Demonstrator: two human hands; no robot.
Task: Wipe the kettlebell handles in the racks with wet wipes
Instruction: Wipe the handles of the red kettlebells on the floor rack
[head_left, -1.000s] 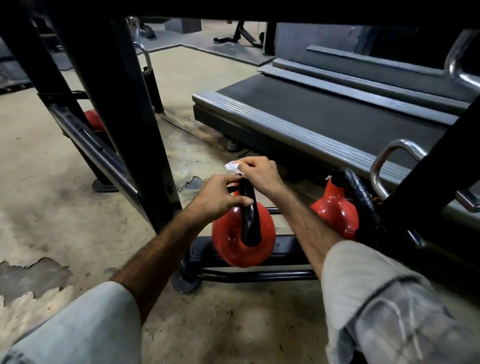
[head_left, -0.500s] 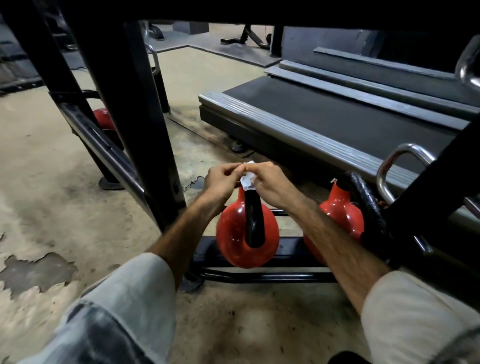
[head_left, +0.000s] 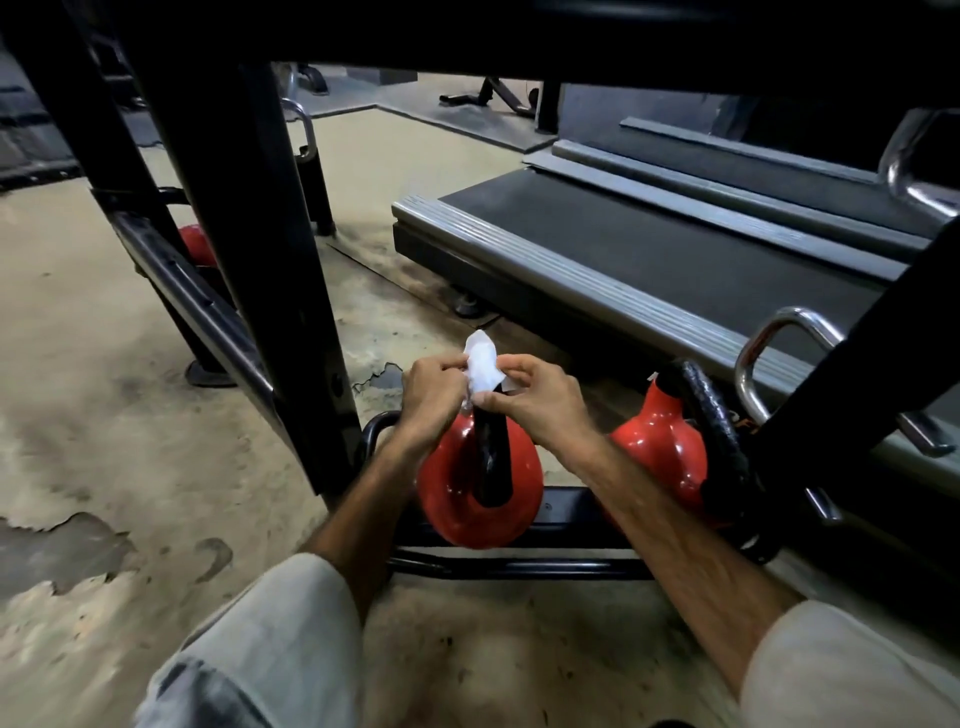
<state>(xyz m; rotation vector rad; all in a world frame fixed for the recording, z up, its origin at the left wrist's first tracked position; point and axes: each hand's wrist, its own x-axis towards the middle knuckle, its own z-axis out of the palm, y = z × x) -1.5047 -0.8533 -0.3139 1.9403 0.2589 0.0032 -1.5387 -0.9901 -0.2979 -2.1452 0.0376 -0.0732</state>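
A red kettlebell (head_left: 457, 504) with a black handle (head_left: 491, 462) sits on the low rail of the black rack (head_left: 519, 566). Above the top of that handle, both hands pinch a white wet wipe (head_left: 482, 366) that stands up between them. My left hand (head_left: 434, 397) holds its left side with curled fingers. My right hand (head_left: 535, 397) holds its right side between thumb and fingers. The top of the handle is hidden behind the hands. A second red kettlebell (head_left: 657, 447) with a black handle (head_left: 719, 431) stands to the right on the same rail.
A thick black rack post (head_left: 270, 270) rises just left of my hands. A treadmill deck (head_left: 649, 260) lies behind the rack. Chrome handles (head_left: 763, 348) hang at the right. Another red kettlebell (head_left: 195, 244) sits at the far left. The concrete floor (head_left: 104, 441) is worn.
My left hand has left the kettlebell handle and joined the right hand on the wipe. The wipe now stands up, spread between both hands, above the handle.
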